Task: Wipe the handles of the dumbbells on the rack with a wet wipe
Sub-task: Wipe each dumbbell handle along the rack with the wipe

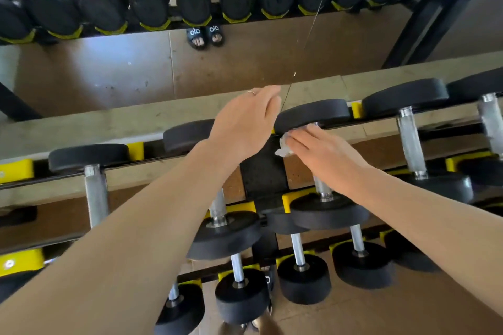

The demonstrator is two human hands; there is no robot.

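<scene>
My right hand (324, 153) holds a crumpled white wet wipe (284, 147) against the upper end of a steel dumbbell handle (322, 189) on the top rack row. That dumbbell's far black head (313, 114) lies just above my fingers, and its near head (329, 212) lies below my wrist. My left hand (245, 122) reaches across above the neighbouring dumbbell (223, 234). Its fingers are relaxed and hold nothing, and their tips are close to the far head's left edge. More bare handles (95, 198) (409, 141) show to both sides.
The black rack has yellow cradles (136, 150) and a central upright (262, 171). A lower row of smaller dumbbells (303, 277) sits near my feet. A mirror (109, 73) behind the rack reflects the dumbbells and sandalled feet. The floor is brown.
</scene>
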